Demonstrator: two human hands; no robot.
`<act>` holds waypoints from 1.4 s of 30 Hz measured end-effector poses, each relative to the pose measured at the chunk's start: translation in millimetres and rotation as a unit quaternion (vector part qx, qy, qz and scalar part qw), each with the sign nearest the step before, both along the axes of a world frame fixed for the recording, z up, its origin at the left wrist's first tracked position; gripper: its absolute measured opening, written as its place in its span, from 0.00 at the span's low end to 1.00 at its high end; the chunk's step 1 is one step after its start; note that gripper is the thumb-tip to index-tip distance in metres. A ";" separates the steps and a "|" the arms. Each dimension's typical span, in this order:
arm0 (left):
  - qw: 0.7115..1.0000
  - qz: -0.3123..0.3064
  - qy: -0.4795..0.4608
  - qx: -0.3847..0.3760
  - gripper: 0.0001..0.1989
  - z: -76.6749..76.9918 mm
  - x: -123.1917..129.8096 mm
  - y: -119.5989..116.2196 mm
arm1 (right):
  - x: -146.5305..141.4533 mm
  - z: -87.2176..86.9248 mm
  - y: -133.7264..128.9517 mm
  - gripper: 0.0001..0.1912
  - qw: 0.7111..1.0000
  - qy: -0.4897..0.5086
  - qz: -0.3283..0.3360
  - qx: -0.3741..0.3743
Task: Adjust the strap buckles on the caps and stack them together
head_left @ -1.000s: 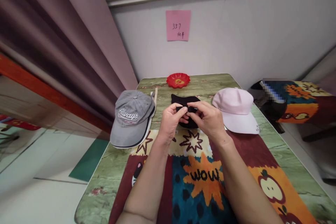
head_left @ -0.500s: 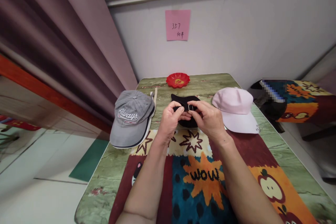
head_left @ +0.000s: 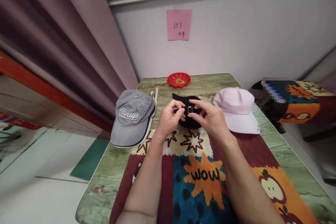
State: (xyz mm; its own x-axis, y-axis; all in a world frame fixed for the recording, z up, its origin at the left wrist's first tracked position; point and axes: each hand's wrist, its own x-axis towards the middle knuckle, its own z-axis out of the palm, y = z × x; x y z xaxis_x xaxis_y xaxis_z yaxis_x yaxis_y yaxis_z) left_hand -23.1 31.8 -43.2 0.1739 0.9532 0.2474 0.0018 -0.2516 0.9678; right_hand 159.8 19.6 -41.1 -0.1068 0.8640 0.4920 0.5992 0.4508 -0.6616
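Note:
A black cap (head_left: 193, 122) is at the middle of the table, partly hidden by my hands. Its strap carries a small silver buckle (head_left: 189, 109). Thumb and bent forefinger of my left hand (head_left: 169, 117) are pinched together on the strap, left of the buckle. From the other side, my right hand (head_left: 210, 113) holds the buckle edges between forefinger above and thumb below. A grey cap (head_left: 133, 112) with white lettering lies to the left, stacked over another brim. To the right sits a pale pink cap (head_left: 235, 105).
A red scalloped dish (head_left: 179, 80) stands at the table's far edge. Beneath my forearms lies a colourful patterned mat (head_left: 183, 182) on the green table (head_left: 97, 185). A pink note (head_left: 179, 24) is stuck to the wall behind. Purple curtain (head_left: 86, 24) hangs at left.
My right thumb and forefinger have spread further apart around the buckle, which now shows more fully. The left fingers have moved slightly away from it along the strap. The other caps stay put.

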 end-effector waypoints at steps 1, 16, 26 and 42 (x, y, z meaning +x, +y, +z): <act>1.000 0.005 0.000 0.003 0.10 -0.4 -2.3 1.6 | 2.1 -0.4 0.6 0.20 1.000 0.004 -0.001 -0.015; 0.995 0.079 0.051 0.039 0.06 0.4 -10.2 1.7 | 6.4 2.9 -1.3 0.13 0.995 0.062 0.024 -0.075; 0.999 0.035 0.032 0.004 0.11 8.4 -1.8 -5.1 | -2.6 -1.0 0.2 0.12 0.999 -0.018 0.000 0.045; 0.999 0.010 0.023 -0.020 0.10 17.6 -1.6 -10.3 | -2.3 4.5 -3.1 0.13 0.997 0.005 0.043 0.064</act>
